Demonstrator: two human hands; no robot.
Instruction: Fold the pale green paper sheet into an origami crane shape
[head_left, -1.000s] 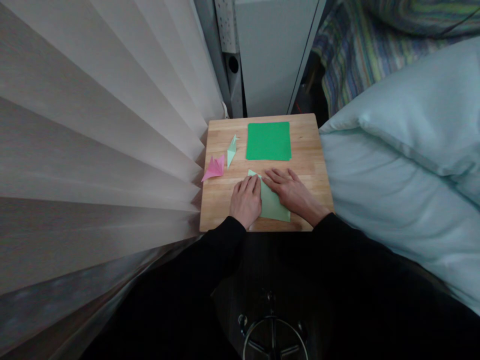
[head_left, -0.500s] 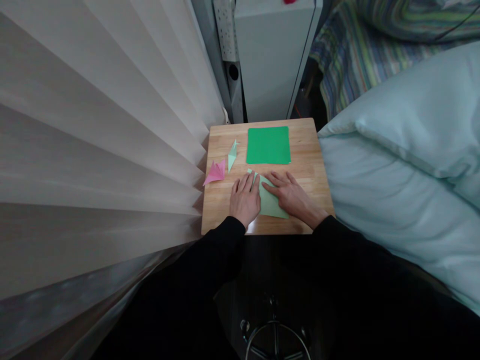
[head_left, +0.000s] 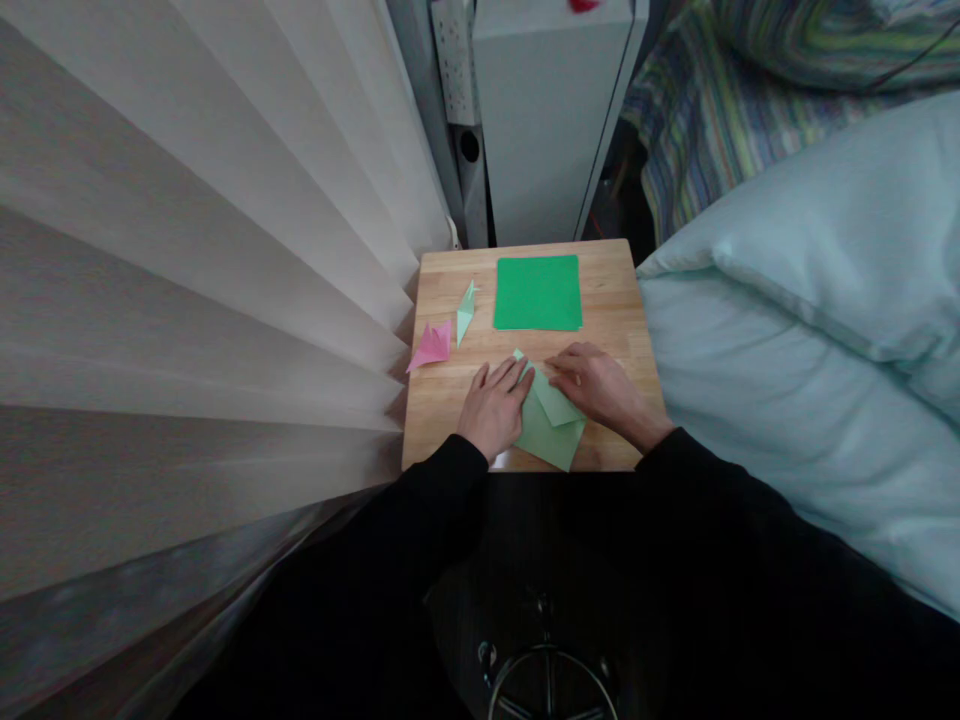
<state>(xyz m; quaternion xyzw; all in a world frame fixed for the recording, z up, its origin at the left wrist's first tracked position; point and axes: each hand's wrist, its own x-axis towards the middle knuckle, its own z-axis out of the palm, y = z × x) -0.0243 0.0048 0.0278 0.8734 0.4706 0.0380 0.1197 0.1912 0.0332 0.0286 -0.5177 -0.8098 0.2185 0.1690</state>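
Note:
A light green sheet of origami paper (head_left: 551, 440) lies near the front edge of the small wooden table, with a flap folded over on its right side. My left hand (head_left: 495, 405) rests flat on the paper's left part, fingers extended toward its upper corner. At the paper's upper right edge is my right hand (head_left: 594, 385), its fingers curled and thumb and fingertips close together; whether they grip the edge is hard to make out. A pink folded paper figure (head_left: 430, 345) and a pale green folded paper figure (head_left: 466, 313) sit on the left side of the table.
A stack of bright green paper (head_left: 538, 293) lies toward the back of the wooden table (head_left: 611, 285). Pleated white curtain (head_left: 300, 250) borders the left. Pale blue bedding (head_left: 787, 350) is on the right, and a grey cabinet (head_left: 551, 130) stands behind.
The light green paper has turned and moved slightly toward me, and a folded-over flap now shows. My right hand has gone from spread fingers on the paper to curled fingers at its edge.

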